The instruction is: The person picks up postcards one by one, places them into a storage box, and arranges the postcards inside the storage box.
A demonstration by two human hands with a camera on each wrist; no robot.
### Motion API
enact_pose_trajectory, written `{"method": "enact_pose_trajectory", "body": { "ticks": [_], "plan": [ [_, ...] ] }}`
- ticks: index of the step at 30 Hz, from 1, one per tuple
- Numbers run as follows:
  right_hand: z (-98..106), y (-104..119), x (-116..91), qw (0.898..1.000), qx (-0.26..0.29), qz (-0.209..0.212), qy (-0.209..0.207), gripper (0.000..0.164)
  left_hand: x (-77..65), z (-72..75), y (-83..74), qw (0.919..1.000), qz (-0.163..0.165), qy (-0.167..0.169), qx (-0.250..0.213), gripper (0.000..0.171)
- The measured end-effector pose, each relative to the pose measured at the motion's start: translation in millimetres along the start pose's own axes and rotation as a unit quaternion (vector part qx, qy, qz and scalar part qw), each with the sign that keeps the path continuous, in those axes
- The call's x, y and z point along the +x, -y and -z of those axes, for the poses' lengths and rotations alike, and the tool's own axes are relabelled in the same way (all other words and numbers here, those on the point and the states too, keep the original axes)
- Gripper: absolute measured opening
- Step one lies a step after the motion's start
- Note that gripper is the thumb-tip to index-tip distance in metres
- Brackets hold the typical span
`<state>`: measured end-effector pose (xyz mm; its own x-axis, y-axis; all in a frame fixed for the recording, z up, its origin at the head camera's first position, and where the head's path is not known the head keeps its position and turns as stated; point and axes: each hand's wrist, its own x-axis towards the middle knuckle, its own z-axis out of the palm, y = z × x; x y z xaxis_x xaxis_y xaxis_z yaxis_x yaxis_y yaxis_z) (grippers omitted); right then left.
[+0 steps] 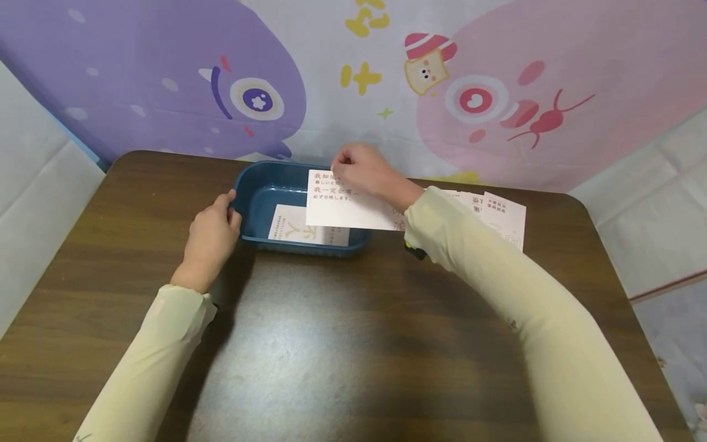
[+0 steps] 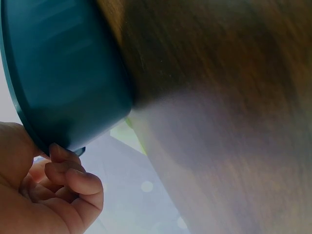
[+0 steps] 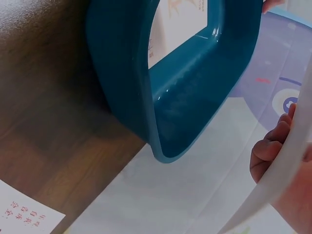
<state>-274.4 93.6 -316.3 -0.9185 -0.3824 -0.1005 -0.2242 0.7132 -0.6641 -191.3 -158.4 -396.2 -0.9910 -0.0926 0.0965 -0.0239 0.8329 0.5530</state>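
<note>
A blue plastic basin (image 1: 259, 212) stands near the table's back edge, with one printed card (image 1: 282, 228) lying inside it. My left hand (image 1: 212, 236) pinches the basin's left rim; in the left wrist view the thumb and fingers of that hand (image 2: 58, 190) meet at the rim. Above the basin's right side, my right hand (image 1: 361, 172) pinches a white printed card (image 1: 331, 212) by its upper edge. In the right wrist view this held card (image 3: 278, 180) appears edge-on, with curled fingers behind it.
More printed cards (image 1: 505, 221) lie overlapping on the brown wooden table (image 1: 309, 344), right of the basin and partly behind the right sleeve. A cartoon-print cloth (image 1: 353, 123) hangs right behind the table's back edge.
</note>
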Motion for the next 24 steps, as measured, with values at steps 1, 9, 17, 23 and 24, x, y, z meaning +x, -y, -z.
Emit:
{"method": "enact_pose_trajectory", "body": {
  "ticks": [1, 9, 17, 23, 24],
  "plan": [
    [-0.7, 0.5, 0.3, 1.000, 0.001, 0.001, 0.001, 0.027, 0.0, 0.0, -0.1, 1.0000, -0.001, -0.001, 0.000, 0.046],
    [-7.2, 3.3, 3.4, 1.000, 0.007, -0.001, 0.010, 0.028, 0.3, -1.3, 0.9, 0.9999, -0.008, -0.008, -0.002, 0.045],
    [-11.3, 7.1, 7.4, 1.000, 0.001, 0.004, 0.010, 0.027, 1.0, -2.6, 1.8, 1.0000, 0.001, -0.004, 0.002, 0.046],
    [-15.2, 11.5, 9.6, 1.000, 0.002, 0.006, 0.015, 0.030, 1.1, -1.5, 1.8, 1.0000, 0.003, -0.002, 0.001, 0.046],
    [-16.2, 12.3, 10.1, 1.000, 0.001, 0.008, 0.015, 0.030, 1.0, -1.3, 2.1, 1.0000, 0.003, -0.002, 0.001, 0.046]
  ]
}}
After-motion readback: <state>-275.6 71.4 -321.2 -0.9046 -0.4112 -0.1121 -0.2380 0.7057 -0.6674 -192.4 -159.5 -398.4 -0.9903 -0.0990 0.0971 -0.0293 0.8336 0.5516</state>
